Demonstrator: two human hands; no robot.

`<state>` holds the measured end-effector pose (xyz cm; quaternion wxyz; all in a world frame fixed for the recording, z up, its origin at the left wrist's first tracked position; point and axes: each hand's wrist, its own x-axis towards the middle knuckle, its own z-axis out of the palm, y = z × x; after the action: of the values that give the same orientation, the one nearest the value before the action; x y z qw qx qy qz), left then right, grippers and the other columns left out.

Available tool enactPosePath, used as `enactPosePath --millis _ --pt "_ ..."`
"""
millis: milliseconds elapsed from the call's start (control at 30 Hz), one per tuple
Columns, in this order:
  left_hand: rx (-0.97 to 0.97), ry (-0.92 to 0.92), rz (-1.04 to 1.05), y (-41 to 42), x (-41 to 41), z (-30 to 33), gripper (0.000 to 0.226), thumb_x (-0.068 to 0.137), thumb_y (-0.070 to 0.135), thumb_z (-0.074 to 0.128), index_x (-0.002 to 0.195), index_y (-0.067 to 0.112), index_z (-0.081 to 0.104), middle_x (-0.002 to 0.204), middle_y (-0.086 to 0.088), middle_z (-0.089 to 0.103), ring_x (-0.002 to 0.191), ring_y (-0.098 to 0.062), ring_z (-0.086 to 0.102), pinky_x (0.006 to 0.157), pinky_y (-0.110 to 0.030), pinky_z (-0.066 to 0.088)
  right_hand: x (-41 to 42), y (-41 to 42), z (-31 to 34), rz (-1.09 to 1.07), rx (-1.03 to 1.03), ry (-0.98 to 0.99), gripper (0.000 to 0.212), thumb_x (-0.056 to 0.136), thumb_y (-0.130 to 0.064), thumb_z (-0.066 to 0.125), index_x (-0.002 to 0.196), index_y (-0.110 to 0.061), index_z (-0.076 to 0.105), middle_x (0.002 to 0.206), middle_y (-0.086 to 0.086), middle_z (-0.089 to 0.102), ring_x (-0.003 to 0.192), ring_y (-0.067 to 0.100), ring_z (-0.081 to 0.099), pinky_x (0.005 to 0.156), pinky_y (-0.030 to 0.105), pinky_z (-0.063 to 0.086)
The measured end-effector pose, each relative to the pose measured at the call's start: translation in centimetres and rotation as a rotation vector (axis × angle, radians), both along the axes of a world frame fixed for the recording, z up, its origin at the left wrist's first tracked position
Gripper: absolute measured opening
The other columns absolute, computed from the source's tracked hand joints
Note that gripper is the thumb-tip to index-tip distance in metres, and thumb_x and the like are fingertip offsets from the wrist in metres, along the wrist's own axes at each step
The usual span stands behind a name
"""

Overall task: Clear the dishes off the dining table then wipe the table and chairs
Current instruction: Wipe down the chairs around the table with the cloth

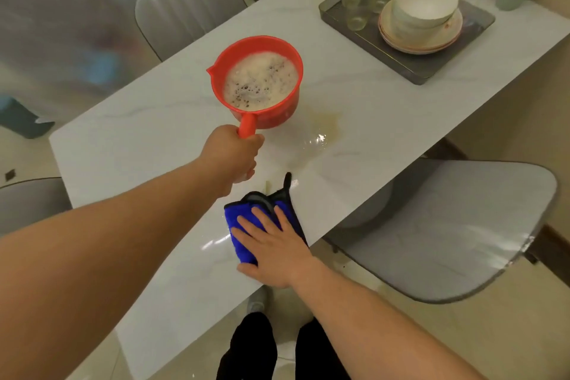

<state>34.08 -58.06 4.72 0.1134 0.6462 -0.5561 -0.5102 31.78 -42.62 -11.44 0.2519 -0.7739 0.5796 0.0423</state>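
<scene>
Wiping underway: left hand grips red soapy ladle beside spill; right hand flat on blue cloth near spill. Tray of dishes beyond spill, uncleared.

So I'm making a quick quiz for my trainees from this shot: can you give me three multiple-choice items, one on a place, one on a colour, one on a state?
1. Where do the stacked bowls stand?
A. on the grey tray
B. on a chair
C. on the floor

2. What colour is the cloth?
A. green
B. blue
C. white

3. What is the left hand doing?
A. lying flat on the table
B. hanging idle
C. gripping the red scoop's handle

Key: 1 A, the stacked bowls sit on plates on the grey tray beside glasses. 2 B, the cloth under the right hand is blue. 3 C, the left hand wraps the handle of the red scoop, which holds foamy water.
</scene>
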Motion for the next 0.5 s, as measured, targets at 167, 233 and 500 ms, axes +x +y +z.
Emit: enactPosePath --millis 167,233,500 --pt "-0.013 -0.021 0.002 -1.7 0.8 0.7 0.017 0.096 0.024 0.063 0.099 0.008 0.06 0.083 -0.009 0.056 0.062 -0.02 0.054 0.055 -0.028 0.05 -9.6 -2.2 -0.2 -0.246 -0.065 0.079 0.071 0.095 -0.071 0.025 0.159 -0.043 0.011 0.17 -0.011 0.0 0.156 0.023 -0.013 0.121 0.062 -0.009" --pt "-0.024 -0.019 -0.001 -2.8 1.3 0.8 0.017 0.096 0.025 0.063 0.096 0.009 0.06 0.081 -0.008 0.056 0.06 -0.02 0.054 0.055 -0.029 0.051 -16.2 -4.1 -0.1 -0.534 -0.062 0.135 0.072 0.09 -0.077 0.026 0.156 -0.048 0.016 0.17 -0.007 -0.005 0.155 0.029 -0.013 0.122 0.061 -0.003" --pt "-0.039 -0.028 0.017 -6.3 3.3 1.0 0.016 0.097 0.025 0.063 0.092 0.009 0.06 0.077 -0.006 0.057 0.059 -0.019 0.054 0.052 -0.026 0.05 -20.2 -10.6 0.0 -0.783 -0.037 0.164 0.081 0.084 -0.085 0.022 0.153 -0.043 0.019 0.17 -0.005 -0.003 0.154 0.037 -0.012 0.12 0.066 -0.001"
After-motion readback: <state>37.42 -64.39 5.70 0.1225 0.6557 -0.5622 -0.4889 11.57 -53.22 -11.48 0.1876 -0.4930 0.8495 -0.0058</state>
